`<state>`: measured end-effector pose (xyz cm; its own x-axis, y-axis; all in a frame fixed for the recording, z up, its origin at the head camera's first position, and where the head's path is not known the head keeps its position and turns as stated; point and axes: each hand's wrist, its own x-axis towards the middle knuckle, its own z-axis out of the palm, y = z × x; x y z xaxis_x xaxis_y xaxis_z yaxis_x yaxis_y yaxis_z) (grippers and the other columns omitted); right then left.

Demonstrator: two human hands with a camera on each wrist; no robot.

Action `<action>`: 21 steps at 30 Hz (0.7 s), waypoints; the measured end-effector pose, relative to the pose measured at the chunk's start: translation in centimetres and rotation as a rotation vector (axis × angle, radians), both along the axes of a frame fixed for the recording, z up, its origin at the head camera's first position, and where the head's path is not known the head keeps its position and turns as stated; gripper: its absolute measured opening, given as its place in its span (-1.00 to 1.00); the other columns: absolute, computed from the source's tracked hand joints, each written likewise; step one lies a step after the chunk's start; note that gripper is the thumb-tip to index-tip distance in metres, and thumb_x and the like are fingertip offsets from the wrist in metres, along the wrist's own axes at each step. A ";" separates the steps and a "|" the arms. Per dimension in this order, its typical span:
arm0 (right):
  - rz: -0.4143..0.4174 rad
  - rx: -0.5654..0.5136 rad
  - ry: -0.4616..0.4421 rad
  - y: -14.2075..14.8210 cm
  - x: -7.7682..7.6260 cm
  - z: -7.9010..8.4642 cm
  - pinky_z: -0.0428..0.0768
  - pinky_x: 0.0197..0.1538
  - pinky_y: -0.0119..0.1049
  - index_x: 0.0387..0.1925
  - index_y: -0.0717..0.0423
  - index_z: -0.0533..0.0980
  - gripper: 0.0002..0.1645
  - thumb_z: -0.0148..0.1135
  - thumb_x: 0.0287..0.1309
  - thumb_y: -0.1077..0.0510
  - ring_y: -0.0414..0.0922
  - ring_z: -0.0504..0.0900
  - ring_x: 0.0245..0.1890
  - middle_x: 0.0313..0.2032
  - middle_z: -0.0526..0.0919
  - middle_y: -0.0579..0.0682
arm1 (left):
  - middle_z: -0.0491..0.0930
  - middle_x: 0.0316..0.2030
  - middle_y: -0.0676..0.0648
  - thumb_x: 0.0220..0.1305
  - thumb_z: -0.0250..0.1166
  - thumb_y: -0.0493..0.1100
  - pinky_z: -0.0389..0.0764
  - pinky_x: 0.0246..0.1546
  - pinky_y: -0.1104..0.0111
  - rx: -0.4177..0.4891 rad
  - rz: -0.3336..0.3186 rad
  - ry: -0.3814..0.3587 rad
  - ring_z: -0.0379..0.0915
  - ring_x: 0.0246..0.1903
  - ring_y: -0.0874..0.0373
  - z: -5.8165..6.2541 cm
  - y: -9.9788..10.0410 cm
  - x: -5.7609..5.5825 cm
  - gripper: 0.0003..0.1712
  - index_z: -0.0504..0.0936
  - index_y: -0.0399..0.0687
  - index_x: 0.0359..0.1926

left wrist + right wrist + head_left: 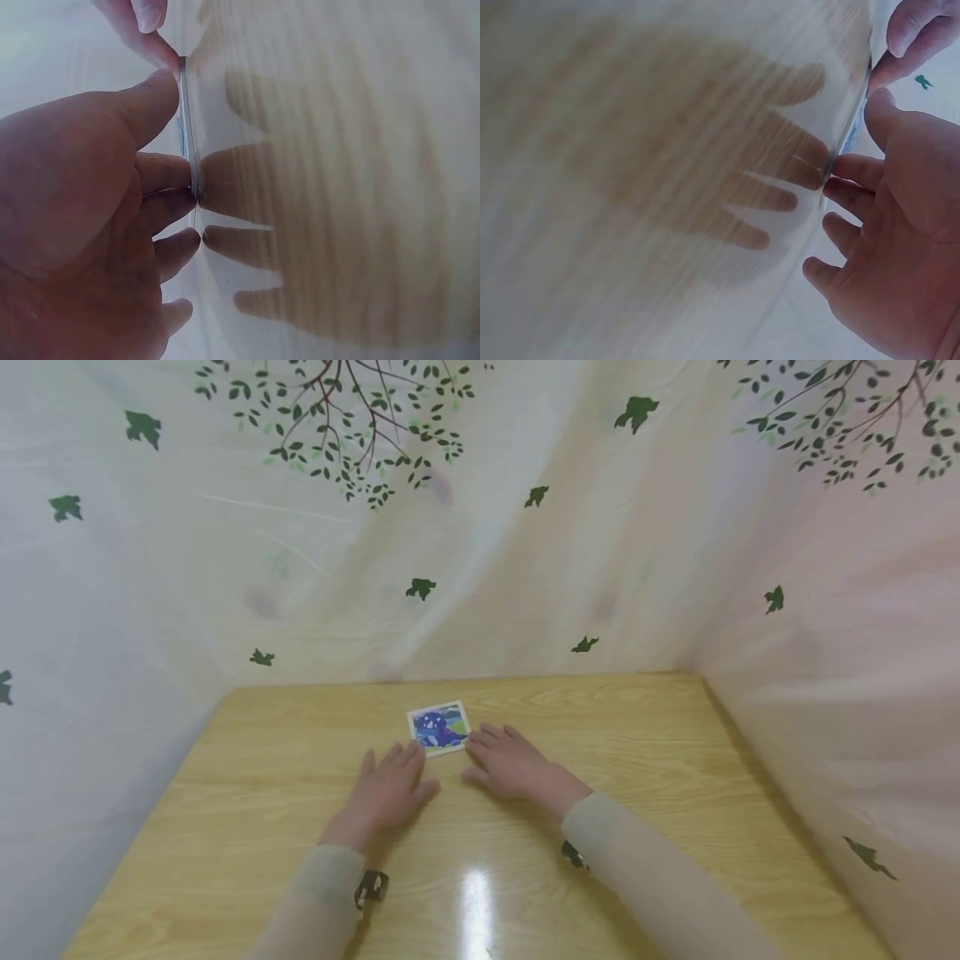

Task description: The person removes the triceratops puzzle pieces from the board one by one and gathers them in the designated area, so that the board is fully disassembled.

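A small square picture card (441, 727) with a white border and a blue-purple dinosaur-like figure lies flat and slightly turned on the table. At its near left corner, the fingertips of my left hand (388, 789) touch it, the thumb spread out to the side. My right hand (513, 766) has its fingertips against the card's right edge. Both wrist views show the card edge-on, as a thin strip (184, 124) between the hands. Fairly straight fingers show in both, and neither hand is curled round the card.
The wooden table (285, 777) has a glossy top that mirrors the hands. Pale cloth (487, 568) printed with branches and green bird shapes hangs behind it and along both sides. Each wrist wears a dark strapped device (371, 888).
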<state>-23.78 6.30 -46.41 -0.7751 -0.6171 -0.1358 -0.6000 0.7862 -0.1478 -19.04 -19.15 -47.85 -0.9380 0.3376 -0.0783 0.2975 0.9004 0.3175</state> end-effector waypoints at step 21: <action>-0.021 -0.089 -0.056 5.0 4.8 0.3 0.03 0.69 0.31 0.64 0.22 0.34 -0.19 0.07 0.71 -0.24 0.27 0.14 0.69 0.65 0.30 0.21 | 0.13 0.72 -0.08 0.72 0.02 0.33 -0.24 0.68 -0.28 -0.012 -0.066 0.023 -0.09 0.72 -0.18 0.2 3.4 3.1 -0.18 0.29 -0.02 0.72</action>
